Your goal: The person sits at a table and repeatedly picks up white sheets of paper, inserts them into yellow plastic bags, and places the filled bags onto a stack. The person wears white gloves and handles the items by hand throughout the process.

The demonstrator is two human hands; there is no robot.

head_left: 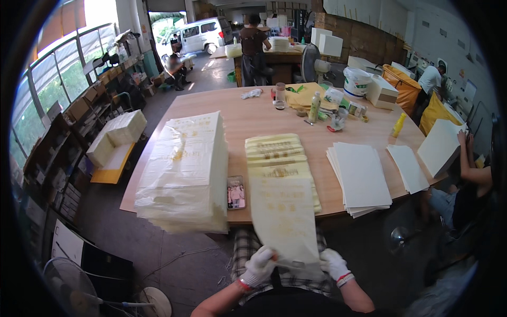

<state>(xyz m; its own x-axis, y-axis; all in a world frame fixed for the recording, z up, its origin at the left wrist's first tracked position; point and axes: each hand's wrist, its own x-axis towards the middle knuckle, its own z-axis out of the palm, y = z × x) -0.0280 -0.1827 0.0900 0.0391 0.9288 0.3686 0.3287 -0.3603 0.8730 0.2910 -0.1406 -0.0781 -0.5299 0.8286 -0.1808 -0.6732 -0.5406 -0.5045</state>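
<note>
Two gloved hands, the left hand (259,267) and right hand (334,264), grip one pale bag (282,216); beyond the grip lie two bag stacks, one phone (235,192), and three white sheet piles rightward.

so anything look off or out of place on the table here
Nothing is spilled or damaged. Two things stand out slightly: a phone lies between the tall stack of plastic bags and the fanned row of bags, near the table's front edge, and the white sheets overhang that edge a little.
</note>
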